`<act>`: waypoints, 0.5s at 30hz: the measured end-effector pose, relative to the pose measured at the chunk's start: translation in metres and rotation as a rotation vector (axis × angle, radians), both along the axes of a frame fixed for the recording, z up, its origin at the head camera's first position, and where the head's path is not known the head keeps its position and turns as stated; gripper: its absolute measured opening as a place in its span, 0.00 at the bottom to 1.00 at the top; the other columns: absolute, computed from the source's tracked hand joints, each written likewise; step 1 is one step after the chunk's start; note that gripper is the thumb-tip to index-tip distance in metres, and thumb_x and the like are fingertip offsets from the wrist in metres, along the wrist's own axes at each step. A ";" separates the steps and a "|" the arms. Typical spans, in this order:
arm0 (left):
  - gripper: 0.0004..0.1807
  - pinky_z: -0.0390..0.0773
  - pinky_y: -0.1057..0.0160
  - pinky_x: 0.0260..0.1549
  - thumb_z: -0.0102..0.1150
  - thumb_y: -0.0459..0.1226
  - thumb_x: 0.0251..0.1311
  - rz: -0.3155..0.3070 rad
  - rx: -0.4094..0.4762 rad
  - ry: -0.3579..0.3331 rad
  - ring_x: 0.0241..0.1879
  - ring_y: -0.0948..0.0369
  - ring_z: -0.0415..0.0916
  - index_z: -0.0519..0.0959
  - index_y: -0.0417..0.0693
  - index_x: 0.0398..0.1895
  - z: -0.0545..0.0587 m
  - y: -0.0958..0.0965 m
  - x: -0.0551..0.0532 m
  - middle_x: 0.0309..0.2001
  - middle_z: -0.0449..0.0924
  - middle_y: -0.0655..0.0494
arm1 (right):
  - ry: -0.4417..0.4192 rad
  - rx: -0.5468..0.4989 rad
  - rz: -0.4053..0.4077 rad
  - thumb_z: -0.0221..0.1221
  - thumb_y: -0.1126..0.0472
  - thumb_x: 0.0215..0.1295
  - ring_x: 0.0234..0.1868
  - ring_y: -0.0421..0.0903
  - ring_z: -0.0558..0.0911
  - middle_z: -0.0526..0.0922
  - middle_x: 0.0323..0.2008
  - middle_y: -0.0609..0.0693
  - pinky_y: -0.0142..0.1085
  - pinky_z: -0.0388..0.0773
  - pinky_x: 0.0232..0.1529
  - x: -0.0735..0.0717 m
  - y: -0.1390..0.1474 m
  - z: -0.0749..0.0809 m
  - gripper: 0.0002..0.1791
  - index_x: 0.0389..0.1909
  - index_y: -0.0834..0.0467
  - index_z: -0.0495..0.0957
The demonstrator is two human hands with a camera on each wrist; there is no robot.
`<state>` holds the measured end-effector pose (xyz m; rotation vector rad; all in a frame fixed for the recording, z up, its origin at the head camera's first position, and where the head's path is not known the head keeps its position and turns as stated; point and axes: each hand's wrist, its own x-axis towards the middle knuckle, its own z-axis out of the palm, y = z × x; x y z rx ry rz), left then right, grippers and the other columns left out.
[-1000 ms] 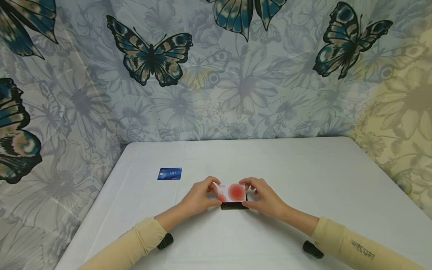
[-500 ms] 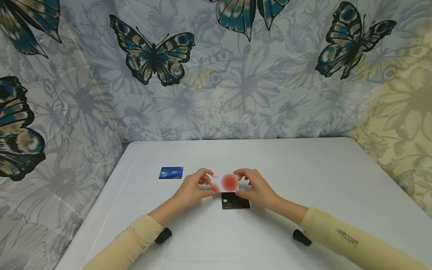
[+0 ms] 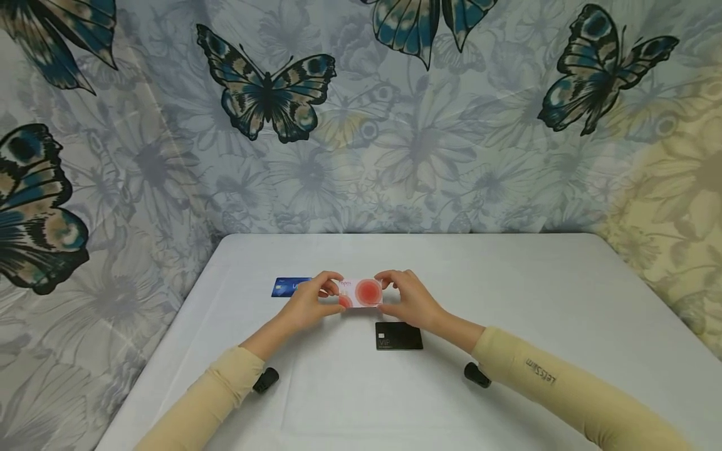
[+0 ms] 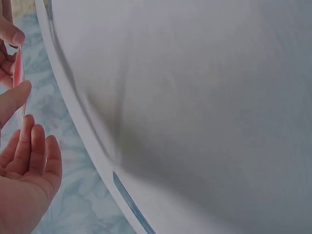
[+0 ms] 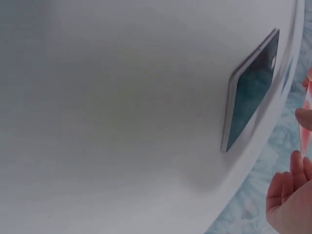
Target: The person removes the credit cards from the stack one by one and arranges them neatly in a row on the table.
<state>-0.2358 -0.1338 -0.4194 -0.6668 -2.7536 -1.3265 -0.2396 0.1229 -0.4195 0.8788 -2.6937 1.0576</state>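
A white card with red circles (image 3: 368, 292) is held up by both hands, its printed face toward the head camera. My left hand (image 3: 306, 305) pinches its left end between thumb and fingers. On the right end, my right hand (image 3: 414, 302) grips in the same way. Seen edge-on in the left wrist view, the card (image 4: 18, 68) looks thin and stands off the table. Below the right hand lies a black VIP card (image 3: 397, 338), its upper right corner covered by that hand. The blue VIP card (image 3: 286, 287) lies behind the left hand, partly hidden.
The cards lie on a white table (image 3: 507, 282) with rounded back corners. Behind it hangs a butterfly-print cloth (image 3: 417, 175). A black wrist device (image 3: 266, 380) sits under the left forearm, and another black wrist device (image 3: 477, 374) under the right.
Both hands have carried the red-circled card up and to the left, away from the black card, which now shows almost whole. The left hand now covers part of the blue card.
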 end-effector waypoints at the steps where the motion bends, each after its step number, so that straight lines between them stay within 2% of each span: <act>1: 0.30 0.76 0.55 0.50 0.74 0.32 0.50 -0.003 -0.005 0.003 0.45 0.51 0.78 0.73 0.44 0.58 0.000 -0.003 -0.003 0.40 0.79 0.46 | -0.002 0.011 -0.001 0.72 0.63 0.52 0.46 0.55 0.72 0.79 0.42 0.50 0.43 0.73 0.46 -0.003 -0.003 0.000 0.31 0.58 0.60 0.74; 10: 0.30 0.75 0.51 0.48 0.73 0.34 0.51 -0.052 -0.072 0.058 0.46 0.51 0.76 0.73 0.40 0.59 -0.004 -0.029 -0.022 0.42 0.79 0.50 | -0.003 0.116 0.008 0.72 0.59 0.54 0.47 0.49 0.71 0.79 0.43 0.49 0.39 0.73 0.42 -0.022 -0.025 0.001 0.30 0.57 0.60 0.75; 15: 0.31 0.73 0.50 0.51 0.72 0.35 0.53 -0.061 -0.131 0.039 0.49 0.49 0.75 0.73 0.39 0.60 -0.007 -0.039 -0.029 0.46 0.78 0.49 | -0.021 0.157 0.018 0.72 0.58 0.54 0.48 0.48 0.71 0.80 0.43 0.50 0.40 0.73 0.46 -0.031 -0.036 0.000 0.29 0.56 0.61 0.76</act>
